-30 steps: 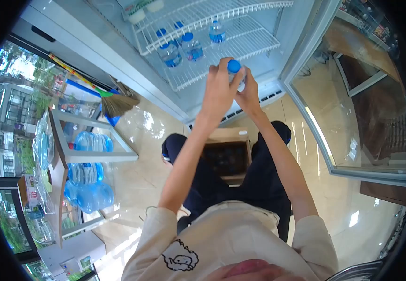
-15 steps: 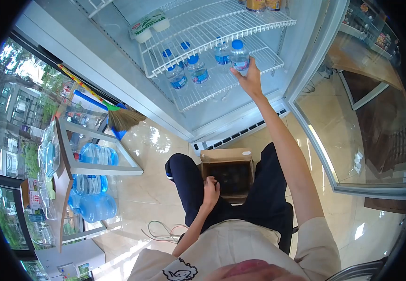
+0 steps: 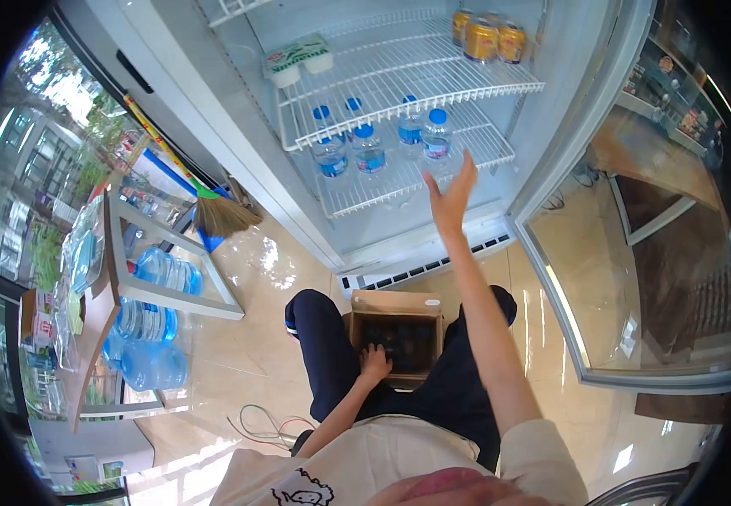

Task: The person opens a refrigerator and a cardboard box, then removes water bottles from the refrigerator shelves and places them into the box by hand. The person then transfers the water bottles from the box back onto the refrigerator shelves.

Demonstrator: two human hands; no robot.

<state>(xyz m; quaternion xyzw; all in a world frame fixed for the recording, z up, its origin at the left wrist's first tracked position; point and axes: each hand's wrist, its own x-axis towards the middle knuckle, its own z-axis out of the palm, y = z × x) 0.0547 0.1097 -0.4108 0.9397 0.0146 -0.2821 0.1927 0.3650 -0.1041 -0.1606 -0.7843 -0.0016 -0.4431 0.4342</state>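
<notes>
My right hand [image 3: 454, 196] is just in front of the lower fridge shelf [image 3: 382, 192], thumb and fingers apart, holding nothing. Nearest to it stands a small water bottle [image 3: 436, 137] with a blue cap, upright on that shelf. Several similar bottles [image 3: 370, 152] stand to its left. Down between my legs, my left hand [image 3: 375, 364] reaches over the left edge of an open cardboard box [image 3: 397, 302]; its fingers are spread and nothing shows in them. The dark inside of the box hides most of its contents.
Orange cans [image 3: 481, 40] and white tubs [image 3: 298, 59] sit on the upper shelf. The glass door [image 3: 635, 278] stands open at the right. At the left are a broom [image 3: 225, 214], a table [image 3: 96, 337] and large water jugs [image 3: 153, 364]. Cables lie by my left leg.
My right hand has let go of the bottle on the lower shelf and drawn back from it. My left hand has moved from my thigh to the box. The view has shifted.
</notes>
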